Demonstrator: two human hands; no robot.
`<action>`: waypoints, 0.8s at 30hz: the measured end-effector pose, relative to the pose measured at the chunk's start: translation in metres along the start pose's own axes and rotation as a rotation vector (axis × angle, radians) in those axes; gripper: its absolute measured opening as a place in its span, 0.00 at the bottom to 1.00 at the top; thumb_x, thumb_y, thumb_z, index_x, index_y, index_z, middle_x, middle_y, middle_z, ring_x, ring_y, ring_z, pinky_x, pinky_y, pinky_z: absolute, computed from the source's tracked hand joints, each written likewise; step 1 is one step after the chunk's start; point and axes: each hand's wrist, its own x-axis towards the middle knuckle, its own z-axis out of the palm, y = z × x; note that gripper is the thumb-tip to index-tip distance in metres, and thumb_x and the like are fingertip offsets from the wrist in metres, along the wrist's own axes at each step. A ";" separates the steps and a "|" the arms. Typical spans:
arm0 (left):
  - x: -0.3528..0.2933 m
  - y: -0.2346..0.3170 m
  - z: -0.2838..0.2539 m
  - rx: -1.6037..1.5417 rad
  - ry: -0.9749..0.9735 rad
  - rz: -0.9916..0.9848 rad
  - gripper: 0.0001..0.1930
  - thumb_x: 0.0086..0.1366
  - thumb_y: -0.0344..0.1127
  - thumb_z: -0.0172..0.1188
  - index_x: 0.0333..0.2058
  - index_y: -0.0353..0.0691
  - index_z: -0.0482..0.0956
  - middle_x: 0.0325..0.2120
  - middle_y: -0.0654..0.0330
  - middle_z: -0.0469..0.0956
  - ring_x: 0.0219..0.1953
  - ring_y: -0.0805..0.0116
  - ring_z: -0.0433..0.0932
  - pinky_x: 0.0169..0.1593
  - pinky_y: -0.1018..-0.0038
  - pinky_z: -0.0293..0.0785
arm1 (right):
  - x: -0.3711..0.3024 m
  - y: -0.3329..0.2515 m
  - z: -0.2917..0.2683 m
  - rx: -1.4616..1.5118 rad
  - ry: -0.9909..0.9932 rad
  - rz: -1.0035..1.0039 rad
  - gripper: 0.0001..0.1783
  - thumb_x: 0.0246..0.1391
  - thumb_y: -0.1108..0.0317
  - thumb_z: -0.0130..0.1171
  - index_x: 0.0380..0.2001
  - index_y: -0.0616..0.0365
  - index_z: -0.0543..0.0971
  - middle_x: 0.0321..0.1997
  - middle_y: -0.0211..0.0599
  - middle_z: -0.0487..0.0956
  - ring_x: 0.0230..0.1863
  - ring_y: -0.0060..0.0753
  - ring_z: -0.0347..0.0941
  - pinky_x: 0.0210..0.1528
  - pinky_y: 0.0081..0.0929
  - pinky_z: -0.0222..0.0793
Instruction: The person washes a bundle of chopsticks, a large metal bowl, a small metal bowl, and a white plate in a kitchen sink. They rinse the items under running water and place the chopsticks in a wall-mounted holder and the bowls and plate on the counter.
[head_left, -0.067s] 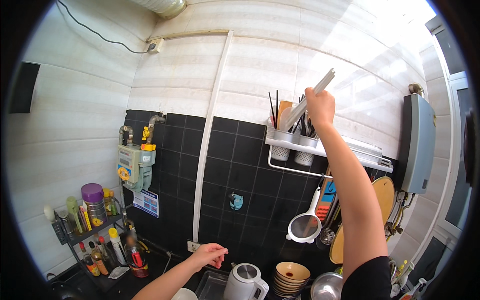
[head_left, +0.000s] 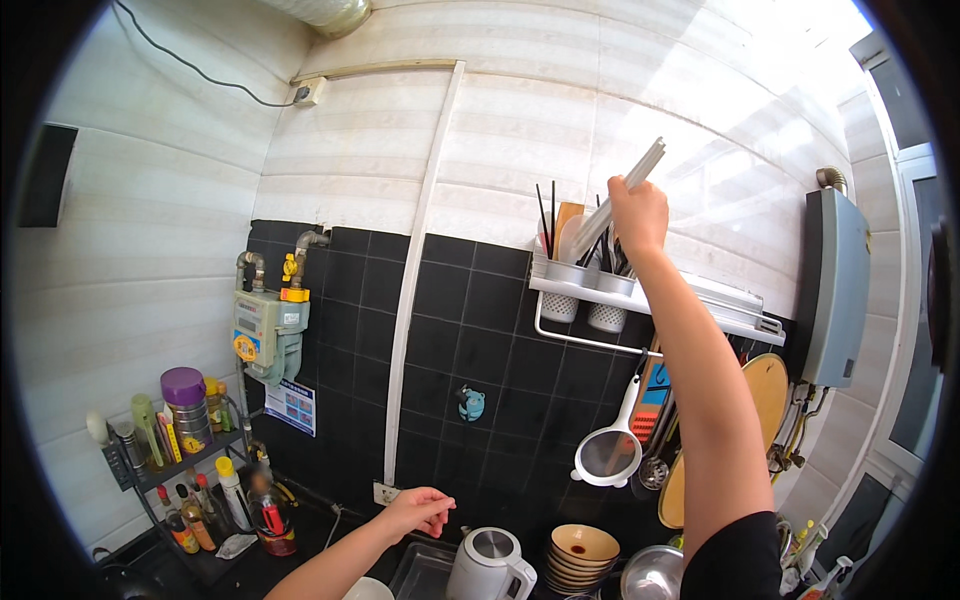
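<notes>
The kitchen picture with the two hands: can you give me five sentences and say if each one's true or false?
1. The right hand holds pale sticks. True.
2. The left hand grips the kettle. False: the kettle stands lower in the picture, and that hand holds nothing I can see.
3. The strainer hangs below the shelf. True.
4. The bowls are spread apart. False: they're stacked.
5. The purple-lidded jar is on the picture's left. True.
</notes>
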 end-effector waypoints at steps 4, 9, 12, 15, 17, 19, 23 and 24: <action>0.009 0.001 0.001 -0.015 -0.024 -0.003 0.10 0.59 0.38 0.52 0.33 0.36 0.71 0.19 0.63 0.71 0.18 0.76 0.71 0.24 0.82 0.71 | -0.002 -0.002 0.014 -0.073 -0.033 -0.038 0.20 0.43 0.56 0.47 0.19 0.67 0.75 0.22 0.52 0.74 0.28 0.52 0.72 0.35 0.37 0.66; 0.023 0.015 0.005 0.045 -0.022 0.052 0.10 0.58 0.37 0.53 0.33 0.36 0.71 0.19 0.63 0.72 0.18 0.75 0.72 0.24 0.82 0.71 | 0.007 0.001 0.044 -0.275 -0.166 0.049 0.17 0.41 0.58 0.51 0.22 0.63 0.77 0.26 0.49 0.76 0.31 0.48 0.73 0.35 0.36 0.69; 0.033 0.039 0.009 0.099 -0.003 0.133 0.09 0.58 0.35 0.54 0.32 0.36 0.72 0.20 0.62 0.72 0.19 0.75 0.72 0.23 0.81 0.71 | 0.003 0.010 0.064 -0.350 -0.198 0.044 0.16 0.41 0.58 0.53 0.23 0.62 0.77 0.27 0.48 0.76 0.32 0.46 0.74 0.35 0.35 0.70; 0.042 0.059 0.013 0.188 0.051 0.266 0.09 0.57 0.35 0.54 0.33 0.35 0.71 0.21 0.62 0.72 0.20 0.77 0.72 0.23 0.82 0.70 | -0.006 0.010 0.075 -0.404 -0.211 0.034 0.14 0.43 0.60 0.53 0.24 0.61 0.77 0.28 0.45 0.77 0.33 0.44 0.74 0.35 0.35 0.70; 0.044 0.075 0.014 0.250 0.073 0.323 0.09 0.57 0.34 0.55 0.34 0.35 0.71 0.23 0.61 0.73 0.21 0.77 0.71 0.23 0.83 0.70 | -0.001 0.016 0.083 -0.442 -0.237 0.052 0.13 0.44 0.62 0.51 0.24 0.61 0.78 0.29 0.44 0.77 0.34 0.43 0.75 0.35 0.36 0.70; 0.047 0.087 0.014 0.288 0.071 0.340 0.10 0.57 0.34 0.54 0.35 0.35 0.71 0.24 0.61 0.73 0.22 0.77 0.71 0.22 0.83 0.70 | -0.002 0.017 0.081 -0.429 -0.269 0.137 0.12 0.44 0.65 0.49 0.26 0.61 0.78 0.31 0.44 0.77 0.36 0.43 0.75 0.34 0.34 0.70; 0.057 0.107 0.011 0.384 0.122 0.467 0.11 0.55 0.33 0.55 0.36 0.34 0.71 0.27 0.59 0.73 0.22 0.78 0.71 0.22 0.82 0.69 | -0.006 0.017 0.082 -0.447 -0.352 0.191 0.12 0.43 0.65 0.50 0.29 0.60 0.78 0.34 0.46 0.77 0.37 0.42 0.74 0.34 0.31 0.71; 0.061 0.113 0.010 0.429 0.153 0.489 0.11 0.55 0.32 0.55 0.36 0.34 0.71 0.27 0.59 0.73 0.22 0.78 0.71 0.22 0.82 0.69 | -0.010 0.023 0.085 -0.468 -0.385 0.173 0.12 0.43 0.65 0.51 0.29 0.59 0.78 0.34 0.46 0.77 0.38 0.42 0.74 0.35 0.31 0.71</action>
